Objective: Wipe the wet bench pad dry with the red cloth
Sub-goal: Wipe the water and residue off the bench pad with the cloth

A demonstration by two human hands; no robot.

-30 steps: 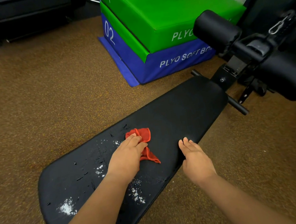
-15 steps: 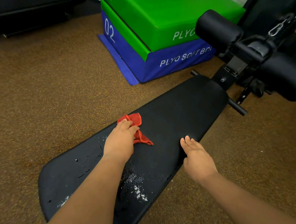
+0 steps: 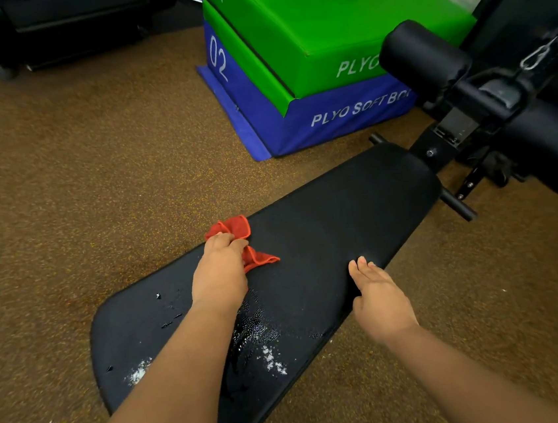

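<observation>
bench pad (image 3: 339, 211): red cloth (image 3: 238, 227) now nearer far edge

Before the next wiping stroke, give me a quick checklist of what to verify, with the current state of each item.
1. Cloth in hand: ok. The left hand grips the red cloth.
2. Cloth on the pad: partly ok. It sits at the far edge of the bench pad, and part overhangs the floor.
3. Pad braced: ok. The right hand rests flat on the near edge.
4. Water left: not ok. Droplets and white wet patches remain behind the left hand.
5. Path back to the wet area: ok, nothing lies between.
6. Cloth still absorbent: cannot tell.
</observation>
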